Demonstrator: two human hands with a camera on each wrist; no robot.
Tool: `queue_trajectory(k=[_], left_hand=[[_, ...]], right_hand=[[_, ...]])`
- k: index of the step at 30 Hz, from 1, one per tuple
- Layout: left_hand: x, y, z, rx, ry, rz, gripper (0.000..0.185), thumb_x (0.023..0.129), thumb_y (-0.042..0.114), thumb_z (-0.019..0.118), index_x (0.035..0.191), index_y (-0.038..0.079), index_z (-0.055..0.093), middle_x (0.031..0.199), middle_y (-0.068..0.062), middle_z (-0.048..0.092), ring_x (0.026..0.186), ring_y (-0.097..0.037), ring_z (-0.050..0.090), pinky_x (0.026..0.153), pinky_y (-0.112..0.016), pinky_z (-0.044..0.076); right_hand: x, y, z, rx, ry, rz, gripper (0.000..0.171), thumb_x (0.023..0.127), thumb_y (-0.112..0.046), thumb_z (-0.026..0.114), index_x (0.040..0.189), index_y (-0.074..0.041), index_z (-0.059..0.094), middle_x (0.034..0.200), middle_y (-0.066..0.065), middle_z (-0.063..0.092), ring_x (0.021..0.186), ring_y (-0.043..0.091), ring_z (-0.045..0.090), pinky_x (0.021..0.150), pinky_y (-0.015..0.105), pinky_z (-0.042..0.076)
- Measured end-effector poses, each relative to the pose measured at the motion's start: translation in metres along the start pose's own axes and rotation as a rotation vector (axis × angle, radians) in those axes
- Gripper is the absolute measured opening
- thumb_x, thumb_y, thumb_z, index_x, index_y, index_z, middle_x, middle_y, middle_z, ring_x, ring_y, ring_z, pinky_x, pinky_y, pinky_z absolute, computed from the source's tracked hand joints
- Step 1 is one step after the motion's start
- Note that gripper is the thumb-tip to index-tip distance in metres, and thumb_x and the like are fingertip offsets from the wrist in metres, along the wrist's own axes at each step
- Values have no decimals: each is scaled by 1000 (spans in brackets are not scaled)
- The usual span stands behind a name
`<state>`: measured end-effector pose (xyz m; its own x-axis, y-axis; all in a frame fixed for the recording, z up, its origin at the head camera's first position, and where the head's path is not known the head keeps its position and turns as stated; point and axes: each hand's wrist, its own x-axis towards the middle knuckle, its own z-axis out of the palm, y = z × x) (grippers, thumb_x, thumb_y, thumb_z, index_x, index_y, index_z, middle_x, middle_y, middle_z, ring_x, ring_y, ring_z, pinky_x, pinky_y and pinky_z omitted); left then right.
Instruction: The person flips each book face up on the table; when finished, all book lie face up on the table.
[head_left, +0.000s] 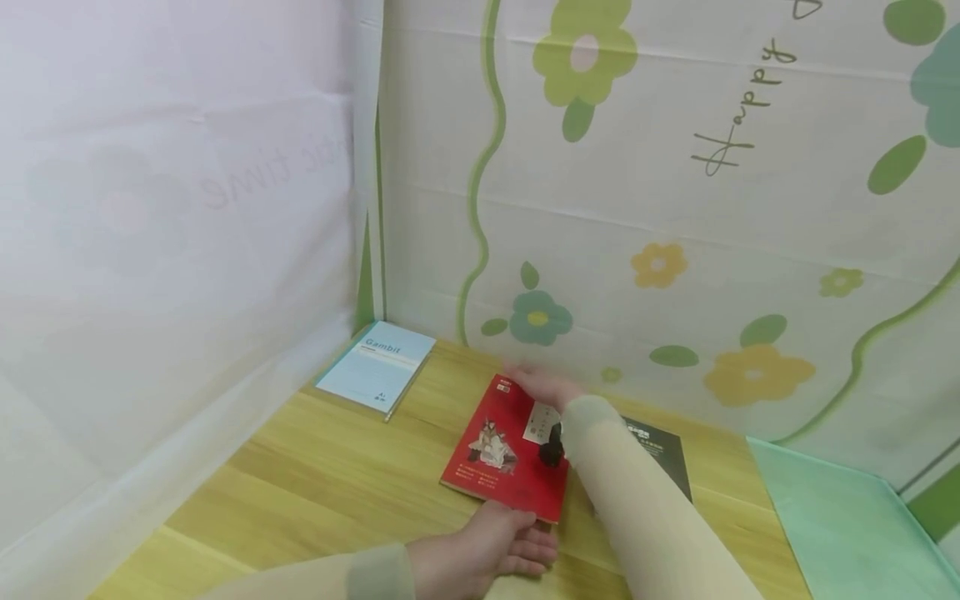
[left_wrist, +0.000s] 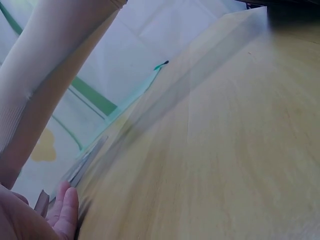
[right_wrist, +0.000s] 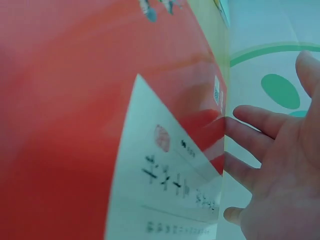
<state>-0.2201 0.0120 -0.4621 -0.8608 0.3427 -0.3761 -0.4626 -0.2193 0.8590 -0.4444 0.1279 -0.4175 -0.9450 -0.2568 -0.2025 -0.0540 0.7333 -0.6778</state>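
The red book (head_left: pixel 506 454) is over the middle of the table (head_left: pixel 285 483), between the Gambit notebook (head_left: pixel 378 367) at far left and a dark book (head_left: pixel 663 450) to the right, partly hidden by the right sleeve (head_left: pixel 652 500). The left hand (head_left: pixel 487 542) appears to pinch its near edge, thumb above and fingers below; the right hand (head_left: pixel 543 386) has its fingers outstretched, touching the far edge without grasping it. I cannot tell whether the book is wholly off the table. To steer it well, I would keep the left pinch light, use the right fingertips as a flat guide, and press both edges evenly so the cover neither bends nor swings round. As for writing, "Gambit" is plain on the notebook; the red cover bears a white label with upright dark characters and a red seal, too blurred to read safely, and small pale lines at its near end. The dark book's white print is too small. "Happy" runs up the far curtain (head_left: pixel 600 200), and "time" shows faintly on the left curtain (head_left: pixel 187 275).
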Motion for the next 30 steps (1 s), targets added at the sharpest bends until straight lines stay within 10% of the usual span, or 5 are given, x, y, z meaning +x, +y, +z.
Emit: queue_trajectory(k=[14,30], left_hand=[[-16,4,-12,89,-95,-65,37,102,26,52,111,-8,62,100,-15,72,90,-28,71,77,-42,59],[-23,5,-9,118,-95,16,33,101,22,55,118,-7,60,101,-18,72,89,-30,72,74,-41,60]], right_hand=[[-24,20,-12,10,-15,-34,87,86,-76,47,153,-21,39,154,10,38,142,34,31,112,59,28],[-79,93,-109,71,46,-86,73,105,-54,24,153,2,27,155,27,26,143,47,18,115,61,9]])
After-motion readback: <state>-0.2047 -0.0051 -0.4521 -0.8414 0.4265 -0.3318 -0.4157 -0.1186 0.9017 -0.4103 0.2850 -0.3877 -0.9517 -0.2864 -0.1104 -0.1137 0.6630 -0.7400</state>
